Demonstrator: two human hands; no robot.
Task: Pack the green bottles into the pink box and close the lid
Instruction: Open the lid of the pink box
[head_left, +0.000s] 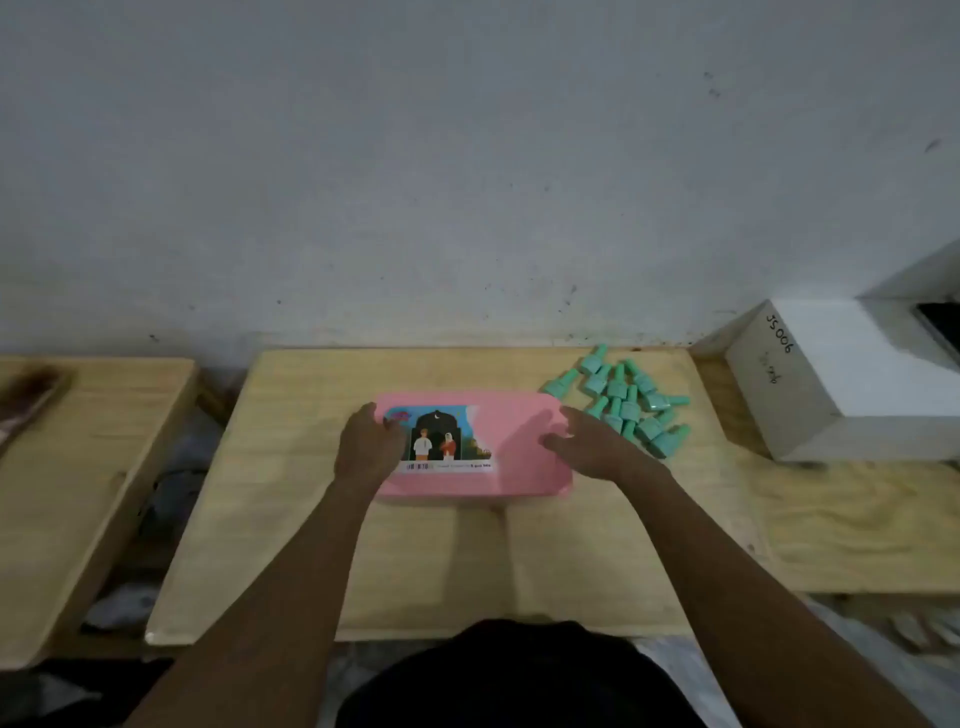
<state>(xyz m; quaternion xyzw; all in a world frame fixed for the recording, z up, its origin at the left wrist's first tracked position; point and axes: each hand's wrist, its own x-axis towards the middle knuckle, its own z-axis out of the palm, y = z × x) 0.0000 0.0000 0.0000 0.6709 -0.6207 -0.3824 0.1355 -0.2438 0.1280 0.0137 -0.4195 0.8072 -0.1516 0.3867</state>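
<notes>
Dim, flat indoor light, and the whole frame is soft and slightly grainy. The wall (467, 156) is murky grey, darkening toward the upper corners. The white box (872, 353) at right is brightest, its top nearly washed out. The right hand (597, 441) casts a soft shadow leftward on the pink box (524, 467). Wide-angle bowing curves the table (270, 493) edges, and the lower corners are dark and blurred

1. Table (519, 561): pale wood, visible grain, matt.
2. Box (519, 467): pink, smooth, looks like plastic, slight sheen.
3. Label (441, 436): printed paper.
4. Bottles (623, 400): green, plastic look, matt.
5. White box (857, 364): matt.
6. Wall (467, 182): painted, rough, stained.
</notes>
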